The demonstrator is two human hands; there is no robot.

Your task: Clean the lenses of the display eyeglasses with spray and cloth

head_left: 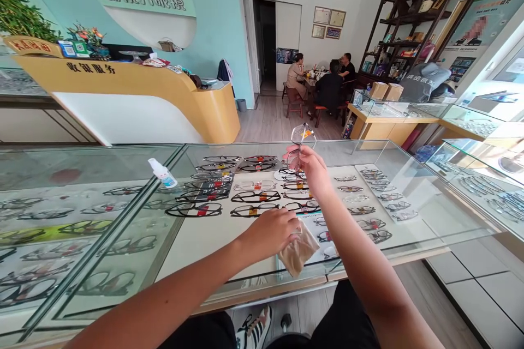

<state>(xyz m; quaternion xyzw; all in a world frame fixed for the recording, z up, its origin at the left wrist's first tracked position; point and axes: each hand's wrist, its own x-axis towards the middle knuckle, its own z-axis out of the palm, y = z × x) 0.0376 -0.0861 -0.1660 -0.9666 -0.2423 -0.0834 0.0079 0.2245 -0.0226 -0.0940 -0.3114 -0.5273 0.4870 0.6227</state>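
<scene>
My right hand (pixel 311 168) is raised above the glass display counter, its fingers closed on a pair of glasses (pixel 303 133) that stands on end, one lens up, with an orange sticker on it. Lower and to the left, my left hand (pixel 275 229) grips a tan cleaning cloth (pixel 299 251), which hangs down from the fingers over the counter's near part. Rows of eyeglasses (pixel 256 196) with red and orange stickers lie beneath and around both hands. A small white spray bottle (pixel 162 173) lies tilted at the left.
The glass counter (pixel 196 253) spans the front, with more frames inside at left and right. Beyond it stand a yellow reception desk (pixel 216 112) and another display case (pixel 380 114). Several people (pixel 329 87) sit round a table at the back. A person in grey (pixel 423 82) is at right.
</scene>
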